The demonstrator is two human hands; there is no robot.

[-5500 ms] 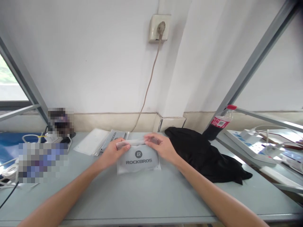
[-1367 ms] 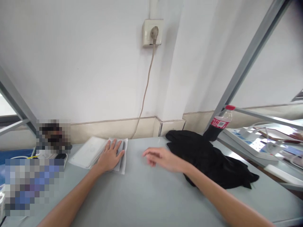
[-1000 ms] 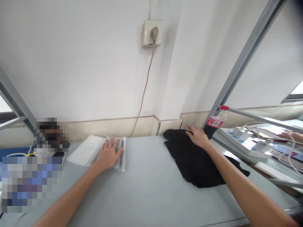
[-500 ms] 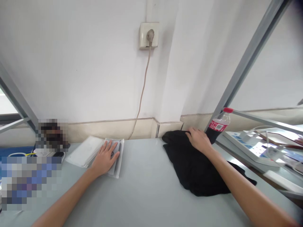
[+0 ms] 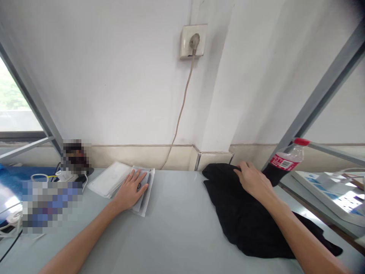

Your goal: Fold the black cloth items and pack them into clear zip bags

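My left hand (image 5: 131, 191) lies flat with fingers spread on thin clear plastic packets. Under its fingers is a grey-white packet (image 5: 148, 194) with a small dark round mark; beside it is a white packet stack (image 5: 110, 179). My right hand (image 5: 254, 182) is at the far right edge of a black cloth (image 5: 242, 217), its fingers bent down onto the fabric. Its fingertips are partly hidden. My right forearm crosses over the cloth, which lies spread and wrinkled on the grey table (image 5: 176, 228). Close beyond this hand is a tilted cola bottle (image 5: 285, 161) with a red cap.
A plugged-in cord (image 5: 184, 99) hangs from the wall socket (image 5: 194, 41) behind the table. Metal frame bars (image 5: 325, 87) slope up at both sides. On the right are a white-and-blue box (image 5: 322, 194) and cables. Blurred-out items and white cables (image 5: 40, 177) are on the left.
The view has shifted, so the wall socket and bottle appear farther right. My left hand stays flat on the packets. The right hand's fingers look more bent at the cloth's edge.
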